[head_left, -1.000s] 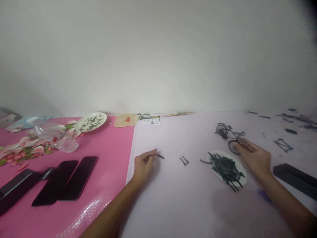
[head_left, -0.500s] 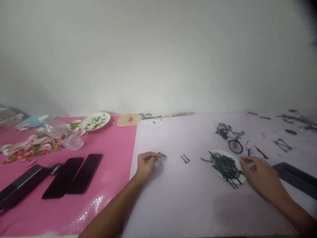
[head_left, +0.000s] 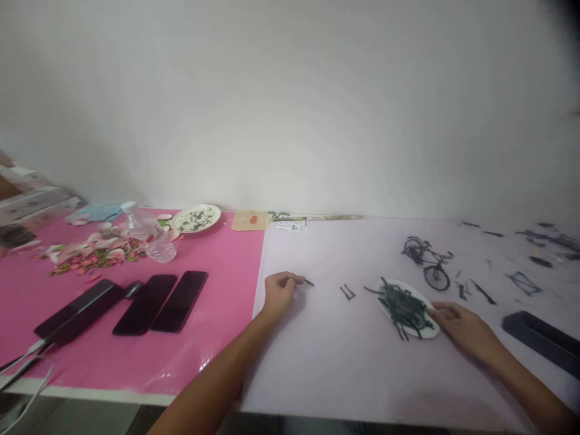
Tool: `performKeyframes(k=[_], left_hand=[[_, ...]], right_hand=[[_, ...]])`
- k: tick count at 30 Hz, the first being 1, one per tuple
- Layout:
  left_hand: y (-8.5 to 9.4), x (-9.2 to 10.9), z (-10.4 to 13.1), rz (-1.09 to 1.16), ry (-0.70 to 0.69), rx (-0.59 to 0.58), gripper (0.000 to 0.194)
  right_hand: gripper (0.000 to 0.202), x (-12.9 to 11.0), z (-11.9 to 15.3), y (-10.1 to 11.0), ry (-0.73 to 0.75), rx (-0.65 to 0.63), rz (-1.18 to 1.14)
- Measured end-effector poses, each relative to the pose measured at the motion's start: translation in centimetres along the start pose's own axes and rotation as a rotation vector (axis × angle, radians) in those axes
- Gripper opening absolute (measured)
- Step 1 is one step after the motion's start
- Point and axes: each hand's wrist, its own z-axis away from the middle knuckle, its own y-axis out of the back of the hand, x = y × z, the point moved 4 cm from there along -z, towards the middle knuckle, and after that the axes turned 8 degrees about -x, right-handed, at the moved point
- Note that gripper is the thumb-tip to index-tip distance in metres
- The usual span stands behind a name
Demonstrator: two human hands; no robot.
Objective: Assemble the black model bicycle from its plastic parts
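My left hand pinches a thin pen-like tool, its dark end sticking out to the right; the tool's exact kind is too small to tell. Right of it lies a small dark U-shaped part. My right hand has its fingertips closed on the right rim of a white plate. Heaped on that plate are dark green and black strips, some hanging over the edge. Behind the plate stands a small black model bicycle.
Dark scraps and a frame-shaped part lie at right, near a long black case. On the pink surface at left are two phones, a black device, a plastic bottle, petals and a speckled plate.
My right hand has closed on the plate's rim, and the plate has shifted left relative to the model bicycle. The whole view has turned slightly left. My left hand still holds the tool.
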Motion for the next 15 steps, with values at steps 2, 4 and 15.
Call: performKeyframes(k=[2,4,15], left_hand=[[0.3,-0.2,-0.2,0.024,0.01,0.035,0.028],[0.5,-0.2,-0.4,0.052,0.013,0.056,0.028],[1.9,0.0,-0.4,0.317,-0.006,0.146,0.031]], right_hand=[[0.039,-0.6,0.8,-1.1,0.011,-0.05,0.006],[0.043,-1.3,1.6,-2.2,0.021,-0.08,0.003],[0.057,-5.6,4.6,-8.3,0.108,-0.214,-0.193]])
